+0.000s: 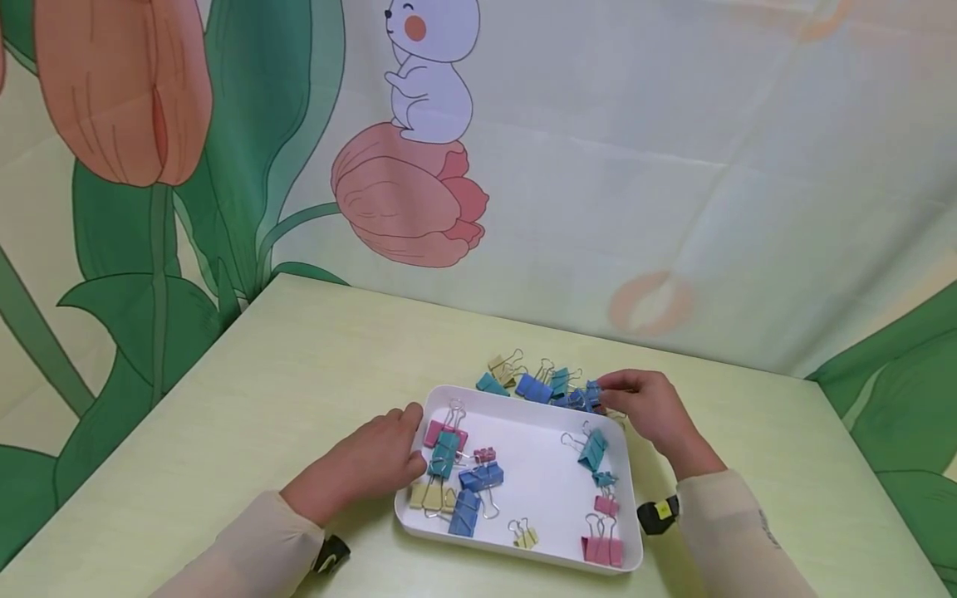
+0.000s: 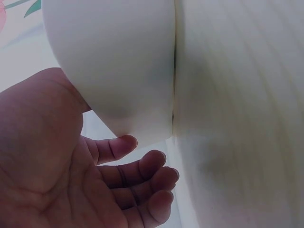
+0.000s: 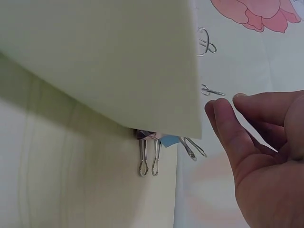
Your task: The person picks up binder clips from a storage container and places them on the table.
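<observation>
On my feed, far left: painted tulip (image 1: 123, 91) on the backdrop. Left hand (image 1: 370, 457) grips the left wall of the white tray (image 1: 538, 465), fingers curled along its outside. Inside at left I note a pink binder clip (image 1: 434, 433), a teal binder clip (image 1: 444, 457) overlapping it, yellow binder clips (image 1: 429, 497) nearer, then two blue binder clips (image 1: 465, 515). Near rim: small yellow binder clip (image 1: 527, 538). Beyond the far rim, on the pale table (image 1: 336, 357), a loose clip pile (image 1: 534, 388) in yellow, teal and blue. Tray's right side, far to near: teal, then pink clips (image 1: 602, 550). Right hand (image 1: 652, 409), fingertips narrowed, at the pile's right end; view partly blocked, so I cannot tell whether they pinch a clip.
</observation>
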{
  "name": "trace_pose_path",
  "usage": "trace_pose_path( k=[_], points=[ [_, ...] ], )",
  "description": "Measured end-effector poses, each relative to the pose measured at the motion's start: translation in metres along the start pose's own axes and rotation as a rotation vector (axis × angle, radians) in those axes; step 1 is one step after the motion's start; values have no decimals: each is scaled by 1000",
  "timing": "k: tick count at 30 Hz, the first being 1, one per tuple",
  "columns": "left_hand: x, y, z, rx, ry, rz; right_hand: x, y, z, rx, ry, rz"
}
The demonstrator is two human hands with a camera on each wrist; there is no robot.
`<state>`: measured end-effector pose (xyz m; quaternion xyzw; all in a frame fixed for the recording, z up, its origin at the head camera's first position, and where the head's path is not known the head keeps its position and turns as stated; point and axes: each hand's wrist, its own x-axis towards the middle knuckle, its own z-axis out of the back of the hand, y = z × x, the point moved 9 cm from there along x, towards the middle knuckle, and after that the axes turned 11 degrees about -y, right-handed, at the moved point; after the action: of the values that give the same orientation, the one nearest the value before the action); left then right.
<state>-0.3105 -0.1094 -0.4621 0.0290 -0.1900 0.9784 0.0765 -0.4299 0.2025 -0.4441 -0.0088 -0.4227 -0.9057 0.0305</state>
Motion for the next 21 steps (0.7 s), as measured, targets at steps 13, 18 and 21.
trace_pose_path(
  k=[13,18,21],
  points=[
    [-2,0,-1,1,-1,-5,-12,16,10,-21,12,39],
    [-2,-1,0,6,-5,-14,-19,24,7,-4,78,89],
    [-1,-2,1,8,-9,-23,-27,31,7,-27,101,134]
  ],
)
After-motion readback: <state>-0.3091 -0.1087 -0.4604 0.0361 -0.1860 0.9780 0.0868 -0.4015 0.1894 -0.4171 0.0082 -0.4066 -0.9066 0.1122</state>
